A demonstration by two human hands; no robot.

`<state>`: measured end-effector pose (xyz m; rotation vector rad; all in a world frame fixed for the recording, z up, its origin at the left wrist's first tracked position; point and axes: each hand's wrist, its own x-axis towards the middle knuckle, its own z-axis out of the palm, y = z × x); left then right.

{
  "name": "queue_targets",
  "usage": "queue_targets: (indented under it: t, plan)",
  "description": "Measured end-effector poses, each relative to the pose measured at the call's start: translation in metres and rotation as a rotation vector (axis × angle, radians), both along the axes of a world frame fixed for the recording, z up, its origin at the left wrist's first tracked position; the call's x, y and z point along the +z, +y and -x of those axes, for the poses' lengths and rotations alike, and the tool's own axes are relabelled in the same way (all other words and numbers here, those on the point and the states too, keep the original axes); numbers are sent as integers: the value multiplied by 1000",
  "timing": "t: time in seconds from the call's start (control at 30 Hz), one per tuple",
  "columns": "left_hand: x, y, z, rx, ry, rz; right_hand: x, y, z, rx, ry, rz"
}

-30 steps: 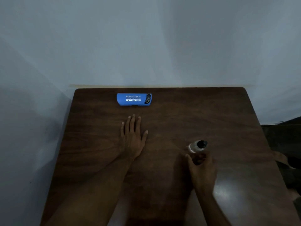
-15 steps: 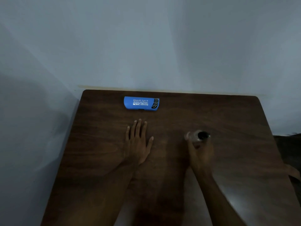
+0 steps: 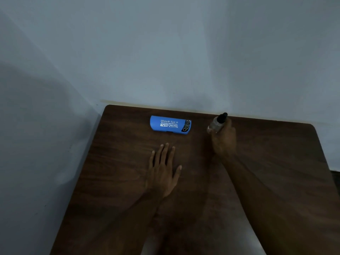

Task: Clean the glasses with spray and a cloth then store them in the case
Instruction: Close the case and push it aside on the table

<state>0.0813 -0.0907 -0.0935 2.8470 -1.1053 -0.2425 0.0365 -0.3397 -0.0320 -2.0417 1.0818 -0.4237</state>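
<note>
A closed blue glasses case [image 3: 170, 124] with white lettering lies near the far edge of the dark wooden table [image 3: 266, 162]. My right hand [image 3: 223, 138] grips a small clear spray bottle [image 3: 216, 124] with a black cap, held to the right of the case near the table's far edge. My left hand [image 3: 163, 170] rests flat on the table with its fingers straight, a short way in front of the case. No glasses or cloth are in view.
A pale wall rises right behind the table and along its left side. The table's right edge drops off at the far right.
My right hand has carried the spray bottle from the middle right of the table away from me to the far edge, beside the case. My left hand stays flat.
</note>
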Motion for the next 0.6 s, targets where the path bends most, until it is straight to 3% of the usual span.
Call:
queue_targets:
  t: [0.6]
  plan:
    - [0,-3,0,4,-15,-14,-13,2,4,60,18,24]
